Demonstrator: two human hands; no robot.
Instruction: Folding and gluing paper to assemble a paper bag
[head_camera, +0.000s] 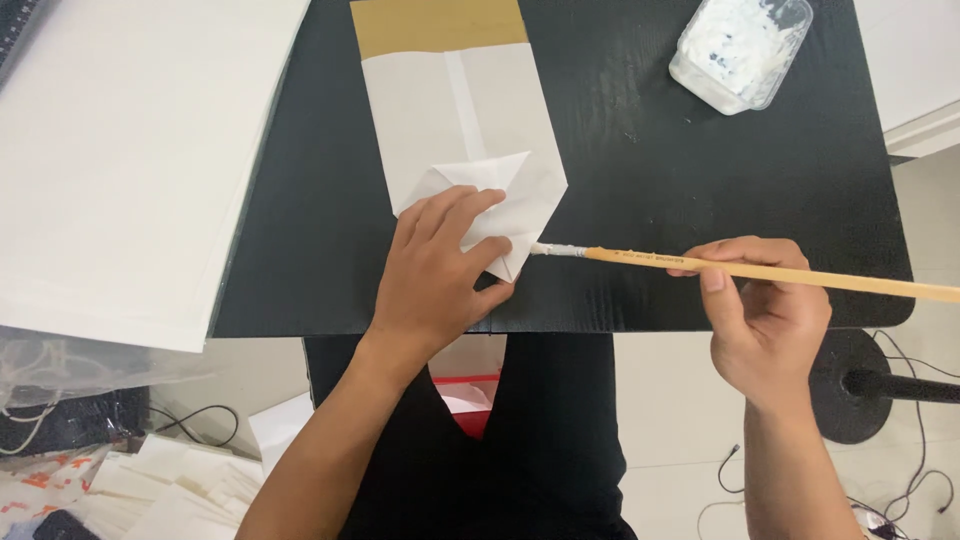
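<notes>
The folded bag under the left hand is matt white paper with a brown kraft band. The brush in the right hand is pale bare wood, its ferrule probably metal. The table is black, faintly grained. The tub is clear glossy plastic.

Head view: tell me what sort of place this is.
Probably a small craft or paper-bag-making workstation. On a black table lies a folded white paper bag; the right hand holds a long wooden brush, and a clear tub of white paste stands nearby.
</notes>
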